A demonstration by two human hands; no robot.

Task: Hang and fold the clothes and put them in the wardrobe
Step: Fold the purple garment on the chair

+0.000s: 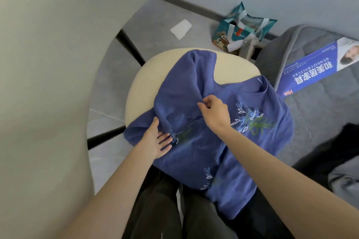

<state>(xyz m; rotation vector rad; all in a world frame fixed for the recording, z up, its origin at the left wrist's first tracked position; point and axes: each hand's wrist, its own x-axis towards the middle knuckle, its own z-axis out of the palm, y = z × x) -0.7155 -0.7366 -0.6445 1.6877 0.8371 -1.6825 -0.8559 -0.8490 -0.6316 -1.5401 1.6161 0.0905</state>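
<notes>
With the blue embroidered top (204, 122) spread over the cream stool (147, 75), her left hand (157, 139) presses it flat, fingers straight, while her right hand (213, 112) pinches a sleeve fold, which ought to be drawn inward evenly, keeping the cloth smooth.

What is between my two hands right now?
Only the blue shirt, a raised fold of it, lies between the left hand and the right hand; head view.
</notes>
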